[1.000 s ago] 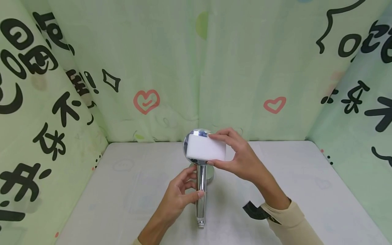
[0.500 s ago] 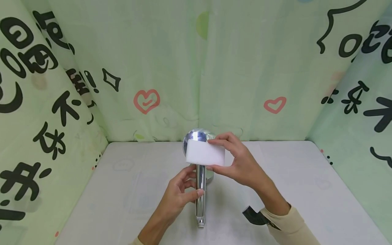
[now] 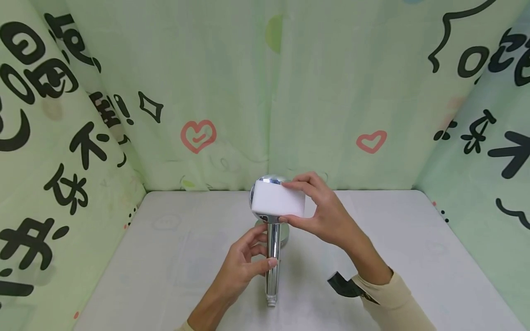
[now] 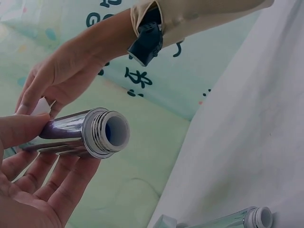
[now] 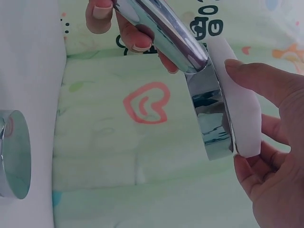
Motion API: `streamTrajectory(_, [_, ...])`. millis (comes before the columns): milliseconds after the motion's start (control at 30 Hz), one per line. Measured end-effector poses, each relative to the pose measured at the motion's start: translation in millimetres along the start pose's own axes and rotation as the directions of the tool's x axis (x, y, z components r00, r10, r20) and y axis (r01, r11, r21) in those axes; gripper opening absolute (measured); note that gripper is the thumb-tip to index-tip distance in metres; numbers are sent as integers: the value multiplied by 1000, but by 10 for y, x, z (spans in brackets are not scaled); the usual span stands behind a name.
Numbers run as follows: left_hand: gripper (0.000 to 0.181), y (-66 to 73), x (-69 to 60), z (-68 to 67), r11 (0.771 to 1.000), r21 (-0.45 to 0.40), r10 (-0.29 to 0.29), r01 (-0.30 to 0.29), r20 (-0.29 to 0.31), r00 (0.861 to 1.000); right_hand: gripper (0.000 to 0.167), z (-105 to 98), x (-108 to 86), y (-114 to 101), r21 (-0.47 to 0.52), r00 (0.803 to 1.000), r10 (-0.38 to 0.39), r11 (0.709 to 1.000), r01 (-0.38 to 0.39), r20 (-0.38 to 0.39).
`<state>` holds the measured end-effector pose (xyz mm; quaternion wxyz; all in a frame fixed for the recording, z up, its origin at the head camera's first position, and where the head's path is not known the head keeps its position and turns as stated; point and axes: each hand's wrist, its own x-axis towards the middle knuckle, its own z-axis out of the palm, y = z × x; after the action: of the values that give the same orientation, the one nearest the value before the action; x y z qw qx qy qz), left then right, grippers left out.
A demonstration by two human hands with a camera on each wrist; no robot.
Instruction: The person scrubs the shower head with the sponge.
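Observation:
A chrome shower head [image 3: 272, 241] is held upright above the table by my left hand [image 3: 244, 262], fingers and thumb round its handle. Its open threaded end [image 4: 116, 130] faces the camera in the left wrist view. My right hand [image 3: 327, 214] pinches a white sponge block [image 3: 276, 198] between thumb and fingers. In the right wrist view the sponge lies flat against the round spray face, which it mostly hides; the chrome rim [image 5: 209, 111] shows beside it.
Behind the held one, a second chrome shower head [image 5: 16, 154] lies on the white-covered table [image 3: 174, 257]; its threaded end [image 4: 259, 218] shows in the left wrist view. Green printed curtains [image 3: 232, 92] stand at the back and both sides.
The right hand slid the sponge down the shower head's face, then back up to about its earlier height. The left hand and the handle have barely moved.

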<state>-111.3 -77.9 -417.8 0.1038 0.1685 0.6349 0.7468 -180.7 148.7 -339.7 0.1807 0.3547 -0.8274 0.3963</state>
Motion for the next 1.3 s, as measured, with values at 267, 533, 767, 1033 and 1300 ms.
streamTrajectory(267, [66,-11,-5,6,1000,11,15,-15,8,1000,63,-43,81,-13,-18,1000,16,1000,-16,1])
streamTrajectory(533, [66,-29,-12,0,1000,9,7,-7,8,1000,63,-78,163,1,-6,999,33,999,-33,-1])
streamTrajectory(767, [66,-50,-11,7,1000,30,3,-3,4,1000,62,-92,207,5,-8,999,33,999,-33,3])
streamTrajectory(1033, [67,-50,-6,21,999,40,-4,4,7,1000,60,-82,218,-8,-22,999,26,999,-26,34])
streamTrajectory(1300, [67,-23,22,6,998,64,-21,21,-3,1000,58,-50,171,-44,-38,996,-27,999,30,81])
